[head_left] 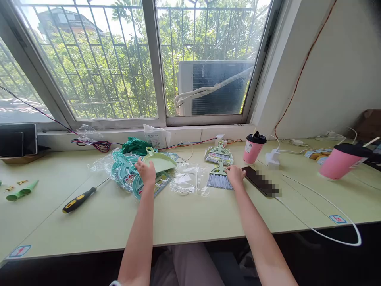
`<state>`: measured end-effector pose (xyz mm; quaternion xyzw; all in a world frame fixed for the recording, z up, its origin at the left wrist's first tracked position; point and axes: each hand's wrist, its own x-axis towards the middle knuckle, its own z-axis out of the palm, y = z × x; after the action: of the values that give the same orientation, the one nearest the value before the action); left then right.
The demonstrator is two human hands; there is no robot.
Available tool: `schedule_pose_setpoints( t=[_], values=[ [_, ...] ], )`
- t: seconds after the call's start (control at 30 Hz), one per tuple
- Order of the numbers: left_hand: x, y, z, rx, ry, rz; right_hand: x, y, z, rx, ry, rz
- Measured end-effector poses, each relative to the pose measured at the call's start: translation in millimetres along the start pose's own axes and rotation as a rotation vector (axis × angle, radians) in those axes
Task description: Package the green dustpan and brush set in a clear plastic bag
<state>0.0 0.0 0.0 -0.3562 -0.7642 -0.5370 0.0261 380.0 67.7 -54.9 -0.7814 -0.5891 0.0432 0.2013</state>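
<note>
My left hand (146,172) is over the pile at the left, fingers apart, against the left side of a pale green dustpan (162,162). Whether it bears any of the dustpan's weight I cannot tell. Under and beside that dustpan lie several teal dustpans (119,169) in clear wrapping. My right hand (236,175) has its fingers closed at the right end of a small hand brush (219,180) with grey bristles and a green handle. Just behind this brush rests a wrapped dustpan-and-brush set (219,154). Clear plastic wrapping (187,178) lies between my hands.
A dark phone (258,180) with a white cable lies right of my right hand. Pink cups (250,150) with black lids stand farther right. At the left are a screwdriver (79,200) and green pieces (23,191). A green plastic bag (137,145) sits behind the pile.
</note>
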Motion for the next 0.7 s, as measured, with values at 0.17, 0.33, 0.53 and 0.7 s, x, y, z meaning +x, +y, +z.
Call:
schedule_pose_setpoints(
  t=[0.17,0.33,0.53,0.7],
  values=[
    [-3.0,2.3,-6.5,0.221,0.120,0.015,2.6,1.3,2.2,0.001,0.009,-0.003],
    [0.0,-5.0,-2.7,0.260,0.019,0.007,5.2,5.2,5.7,0.045,-0.001,-0.004],
    [7.3,-24.5,0.1,0.150,0.021,-0.109,13.1,10.0,9.2,0.350,0.101,0.045],
    [10.4,-23.2,-1.4,0.014,0.153,-0.175,25.9,9.6,8.5,1.150,0.189,-0.029]
  ],
)
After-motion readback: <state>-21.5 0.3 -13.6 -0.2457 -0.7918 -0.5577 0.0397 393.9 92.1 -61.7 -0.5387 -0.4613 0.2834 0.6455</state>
